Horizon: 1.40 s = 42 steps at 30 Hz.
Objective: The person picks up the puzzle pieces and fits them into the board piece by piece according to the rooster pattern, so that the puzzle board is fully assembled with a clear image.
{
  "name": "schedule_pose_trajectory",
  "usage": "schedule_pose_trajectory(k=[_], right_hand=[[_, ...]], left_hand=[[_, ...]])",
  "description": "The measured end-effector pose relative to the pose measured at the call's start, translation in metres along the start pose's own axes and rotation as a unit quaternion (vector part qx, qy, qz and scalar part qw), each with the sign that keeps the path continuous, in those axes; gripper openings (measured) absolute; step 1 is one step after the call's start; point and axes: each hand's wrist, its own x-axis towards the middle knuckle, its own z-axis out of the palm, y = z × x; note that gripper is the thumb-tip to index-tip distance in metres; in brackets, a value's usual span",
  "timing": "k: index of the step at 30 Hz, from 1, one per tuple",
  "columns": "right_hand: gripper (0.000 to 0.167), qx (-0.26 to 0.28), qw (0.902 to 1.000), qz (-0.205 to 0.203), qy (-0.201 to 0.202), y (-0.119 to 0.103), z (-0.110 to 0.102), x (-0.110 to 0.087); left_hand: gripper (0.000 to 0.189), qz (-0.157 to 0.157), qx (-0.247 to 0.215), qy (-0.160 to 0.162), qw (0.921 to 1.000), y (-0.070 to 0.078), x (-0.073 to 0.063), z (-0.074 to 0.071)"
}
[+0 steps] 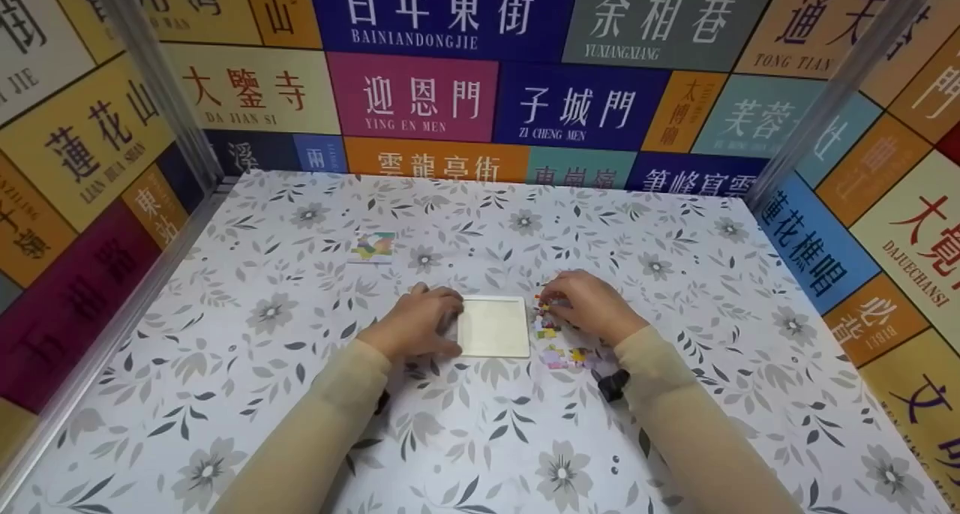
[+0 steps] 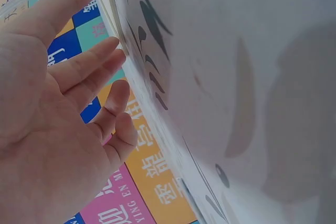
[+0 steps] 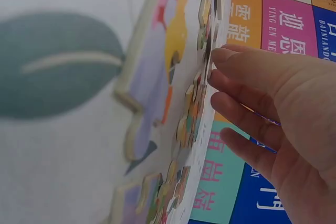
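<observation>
In the head view, a shallow white tray (image 1: 493, 328) with a raised rim lies flat on the patterned tabletop. My left hand (image 1: 420, 323) rests at its left edge, thumb near the lower corner and fingers by the upper one. The left wrist view shows those fingers (image 2: 89, 69) spread and lightly bent. Loose jigsaw pieces (image 1: 574, 356) lie right of the tray. Over the upper pieces is my right hand (image 1: 589, 304), its thumb and fingertips brought close together. In the right wrist view the fingertips (image 3: 223, 56) are right at the pieces; I cannot tell whether one is pinched.
A small colourful picture card (image 1: 373, 247) lies farther back on the left. Grey flowers and leaves are printed on the white tabletop (image 1: 420, 439). Panels of large lettering (image 1: 420, 97) stand behind and at both sides. A black strap piece (image 1: 613, 385) is at the right wrist.
</observation>
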Motion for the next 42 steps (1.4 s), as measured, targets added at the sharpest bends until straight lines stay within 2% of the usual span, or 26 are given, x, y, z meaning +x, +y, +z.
schedule_pose_trajectory(k=[8,13,22,34,42], right_hand=[[0.016,0.016,0.9999,0.0,0.004,-0.012,0.0,0.005],[0.016,0.012,0.9997,-0.02,0.011,-0.022,0.001,0.008],[0.015,0.012,0.9982,-0.058,0.006,-0.044,0.007,0.018],[0.015,0.006,0.9966,-0.081,0.016,-0.062,0.018,0.031],[0.014,0.014,0.9966,-0.081,0.004,-0.069,0.022,0.04]], left_hand=[[0.065,-0.005,-0.008,0.0,1.0,-0.001,-0.001,-0.002],[0.065,-0.006,-0.007,-0.002,1.0,-0.001,0.0,-0.003],[0.065,-0.007,0.023,-0.002,0.9997,-0.003,0.002,-0.004],[0.065,-0.02,0.012,0.001,0.9997,-0.001,0.003,-0.003],[0.066,-0.007,0.006,0.005,0.9999,0.0,0.001,0.0]])
